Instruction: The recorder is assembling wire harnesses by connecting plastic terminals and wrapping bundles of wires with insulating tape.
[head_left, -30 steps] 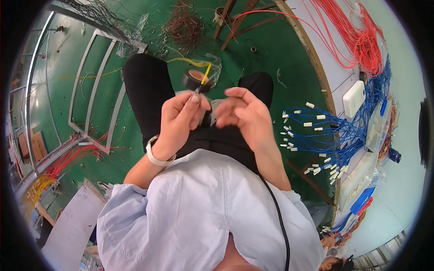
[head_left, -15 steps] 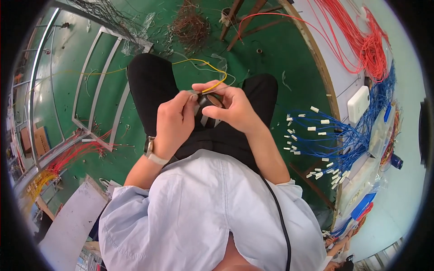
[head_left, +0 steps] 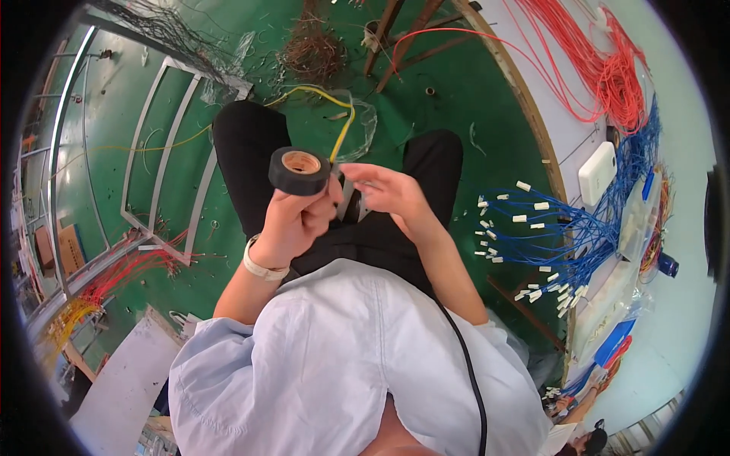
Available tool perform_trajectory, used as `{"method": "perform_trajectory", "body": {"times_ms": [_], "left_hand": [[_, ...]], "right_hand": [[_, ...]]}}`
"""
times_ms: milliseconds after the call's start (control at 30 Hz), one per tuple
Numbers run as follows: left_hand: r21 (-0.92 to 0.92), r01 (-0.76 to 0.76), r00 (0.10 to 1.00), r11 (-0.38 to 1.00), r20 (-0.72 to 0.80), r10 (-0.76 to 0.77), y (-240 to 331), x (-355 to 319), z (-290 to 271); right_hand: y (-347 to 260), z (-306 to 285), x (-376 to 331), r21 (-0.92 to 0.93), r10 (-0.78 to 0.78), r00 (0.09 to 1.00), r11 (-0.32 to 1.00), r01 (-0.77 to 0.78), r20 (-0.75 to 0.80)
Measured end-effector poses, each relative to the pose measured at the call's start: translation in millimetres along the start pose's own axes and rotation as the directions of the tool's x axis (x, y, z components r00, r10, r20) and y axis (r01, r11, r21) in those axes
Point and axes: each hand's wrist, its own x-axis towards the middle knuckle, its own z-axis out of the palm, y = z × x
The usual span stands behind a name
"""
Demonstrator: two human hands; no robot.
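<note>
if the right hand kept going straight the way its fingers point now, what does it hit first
Most likely the left hand. The right hand has its fingers pointing left toward the yellow wire pinched between both hands, just beside the black tape roll. Depth is unclear, but they look nearly touching.

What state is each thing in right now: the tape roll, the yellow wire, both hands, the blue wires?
Black electrical tape roll: lifted, gripped by left hand.
Yellow insulated wire: pinched between both hands, loop trailing to the floor.
Right hand: closed on the wire.
Blue wires with white connectors: hanging off the bench edge, untouched.
</note>
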Motion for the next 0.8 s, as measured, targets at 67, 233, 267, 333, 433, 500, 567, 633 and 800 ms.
{"method": "perform_trajectory", "body": {"times_ms": [67, 233, 267, 333, 433, 500, 567, 633, 800], "left_hand": [[-0.122, 0.103, 0.987, 0.987, 0.134, -0.087, 2, -3, 2], [-0.37, 0.369, 0.904, 0.853, 0.358, -0.235, 0, -1, 4], [-0.333, 0.34, 0.91, 0.879, 0.351, -0.22, 3, -4, 6], [-0.016, 0.16, 0.985, 0.987, 0.068, -0.158, 14, -10, 14], [0.841, -0.197, 0.953, 0.504, 0.044, 0.3, 5, -7, 7], [0.887, -0.411, 0.807, -0.21, 0.461, 0.369, -2, -6, -7], [0.817, -0.478, 0.805, -0.322, 0.554, 0.211, 5, -9, -7], [0.723, -0.555, 0.773, -0.411, 0.63, 0.066, 11, -9, -7], [0.681, -0.501, 0.864, -0.534, 0.424, -0.271, 53, -36, 21]], "right_hand": [[6, 5, 23, 0.195, -0.011, 0.986, 0.98, -0.022, 0.169], [-17, 22, 62, 0.254, -0.316, 0.861, 0.94, 0.227, 0.399], [-20, 19, 64, 0.185, -0.304, 0.826, 0.952, 0.244, 0.475], [-33, 18, 47, -0.026, -0.216, 0.858, 0.966, 0.257, 0.465], [-41, 32, 11, -0.496, -0.03, 0.996, 0.866, 0.066, 0.08], [-33, 48, -10, -0.649, -0.155, 0.986, 0.756, 0.079, -0.061], [-21, 48, -21, -0.87, -0.452, 0.889, 0.405, 0.281, 0.076], [-24, 51, -33, -0.896, -0.385, 0.92, 0.381, 0.228, 0.071], [-109, 21, -87, -0.349, 0.258, 0.829, 0.933, -0.082, 0.496]]}}
